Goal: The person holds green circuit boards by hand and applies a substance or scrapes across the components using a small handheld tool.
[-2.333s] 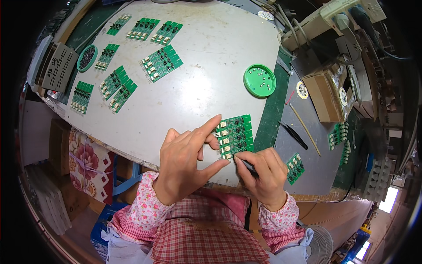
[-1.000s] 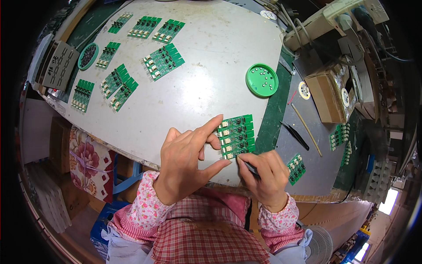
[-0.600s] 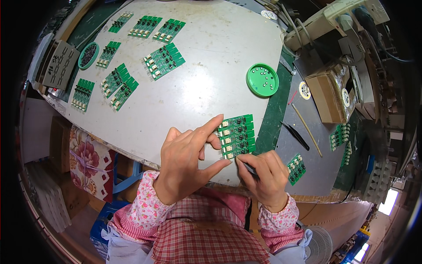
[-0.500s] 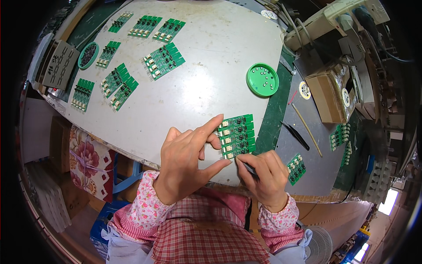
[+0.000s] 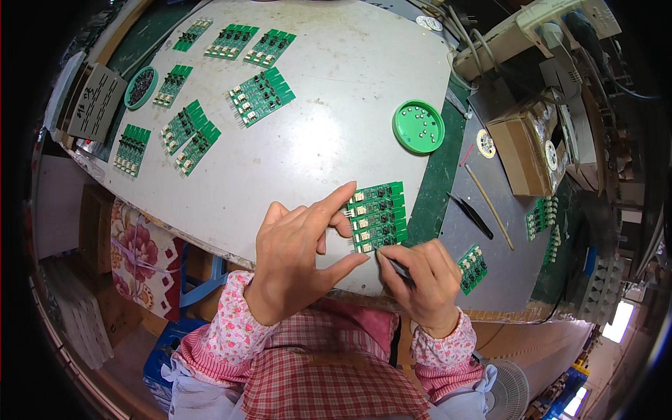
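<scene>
Green and studded with white and dark parts, the circuit panel lies nearer the person than the round dish and a little to the dish's left; whether it sits flat on the desk or is slightly raised cannot be told. The left hand, also on the dish's near left, has thumb and forefinger spread wide along the panel's pin edge, seeming to brace its two corners rather than clasp it. The right hand, on the near side of the dish, has its fingers closed on a dark slim tool, mostly hidden; its kind and tip are unclear. Other panels lie well to the left of the dish, and black tweezers to its near right.

The likeliest trouble seems a skid: with so light a brace, a sideways push from the tool could turn the panel. A slip of the tool might scrape a neighbouring part, and heavy pressure on the near edge could tip the whole piece. The thin pins beside the left hand might bend if those fingers squeezed.

Against the earliest frame, the dish and panel show slightly farther right in the view, which suggests a small turn of the head. Both hands keep their places at the panel, and the latest earlier frame looks almost identical.
</scene>
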The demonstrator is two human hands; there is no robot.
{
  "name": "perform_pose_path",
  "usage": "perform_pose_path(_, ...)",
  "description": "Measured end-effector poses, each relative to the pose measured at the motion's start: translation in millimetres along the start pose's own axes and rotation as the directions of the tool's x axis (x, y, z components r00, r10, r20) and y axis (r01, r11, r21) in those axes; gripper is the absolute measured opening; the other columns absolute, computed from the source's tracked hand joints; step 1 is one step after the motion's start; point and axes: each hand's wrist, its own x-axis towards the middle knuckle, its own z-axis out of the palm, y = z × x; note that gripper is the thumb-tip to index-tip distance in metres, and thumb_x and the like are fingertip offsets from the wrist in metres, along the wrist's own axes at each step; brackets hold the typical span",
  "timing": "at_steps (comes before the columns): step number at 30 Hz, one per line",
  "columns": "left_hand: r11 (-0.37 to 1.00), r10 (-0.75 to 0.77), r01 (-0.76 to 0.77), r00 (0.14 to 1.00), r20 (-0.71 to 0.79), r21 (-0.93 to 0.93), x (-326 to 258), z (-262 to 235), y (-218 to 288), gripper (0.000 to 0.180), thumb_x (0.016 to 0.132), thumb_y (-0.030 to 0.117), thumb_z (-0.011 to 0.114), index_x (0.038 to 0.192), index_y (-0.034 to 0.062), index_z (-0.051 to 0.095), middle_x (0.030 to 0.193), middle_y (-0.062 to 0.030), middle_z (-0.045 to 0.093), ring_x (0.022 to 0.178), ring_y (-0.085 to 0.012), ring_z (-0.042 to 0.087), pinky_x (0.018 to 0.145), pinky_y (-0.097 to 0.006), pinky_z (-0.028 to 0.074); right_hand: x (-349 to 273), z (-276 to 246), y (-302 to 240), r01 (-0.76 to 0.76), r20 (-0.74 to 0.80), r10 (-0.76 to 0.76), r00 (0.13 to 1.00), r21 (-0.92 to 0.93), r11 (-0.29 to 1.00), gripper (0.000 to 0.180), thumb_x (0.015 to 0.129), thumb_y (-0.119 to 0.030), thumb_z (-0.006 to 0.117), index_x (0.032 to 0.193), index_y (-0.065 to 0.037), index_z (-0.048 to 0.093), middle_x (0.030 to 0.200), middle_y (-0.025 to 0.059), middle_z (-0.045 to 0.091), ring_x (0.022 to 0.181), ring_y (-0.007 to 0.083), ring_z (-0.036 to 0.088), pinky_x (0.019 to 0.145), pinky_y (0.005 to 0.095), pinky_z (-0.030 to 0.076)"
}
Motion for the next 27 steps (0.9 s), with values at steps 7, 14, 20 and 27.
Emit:
perform_pose_path(7,1.000,0.003,-0.003,1.000,-0.003,0.007,-2,0,0,0.095,0.063,0.018,0.097,0.148,0.0083,0.058,0.092,0.0067,0.070,0.064,-0.0080,0.051,0.075,-0.029,0.034,-2,1,0,0.006,0.010,-0.006,1.000,0.001,1.000,0.025,0.080,-0.003,0.084,0.101,-0.005,0.073,0.077,0.0052,0.057,0.065,0.0213,0.059,0.053,0.0349,0.047)
perform_pose_path(14,1.000,0.002,-0.002,1.000,0.001,0.005,-1,0,0,0.095,0.062,0.018,0.098,0.149,0.0083,0.058,0.092,0.0068,0.070,0.064,-0.0080,0.051,0.074,-0.029,0.033,-1,-2,-1,-0.018,-0.010,0.019,1.000,0.030,0.999,0.025,0.079,-0.002,0.085,0.100,-0.005,0.074,0.078,0.0056,0.059,0.065,0.0216,0.060,0.053,0.0349,0.047)
perform_pose_path(20,1.000,0.007,-0.007,1.000,0.003,0.004,2,-1,1,0.096,0.063,0.019,0.098,0.149,0.0083,0.058,0.091,0.0068,0.070,0.064,-0.0083,0.051,0.074,-0.029,0.033,-2,-9,2,-0.142,-0.042,0.151,0.988,0.173,0.975,0.024,0.081,0.000,0.084,0.103,-0.003,0.074,0.084,0.0081,0.068,0.066,0.0214,0.064,0.056,0.0323,0.048)
perform_pose_path(27,1.000,0.005,-0.005,1.000,-0.002,-0.017,1,-1,0,0.094,0.064,0.021,0.097,0.149,0.0079,0.057,0.092,0.0059,0.070,0.064,-0.0089,0.051,0.074,-0.029,0.034,-3,-34,-3,-0.603,0.193,0.599,0.777,0.500,0.622,0.029,0.092,-0.003,0.080,0.119,0.000,0.069,0.094,0.0062,0.077,0.084,0.0069,0.068,0.069,0.0233,0.051)
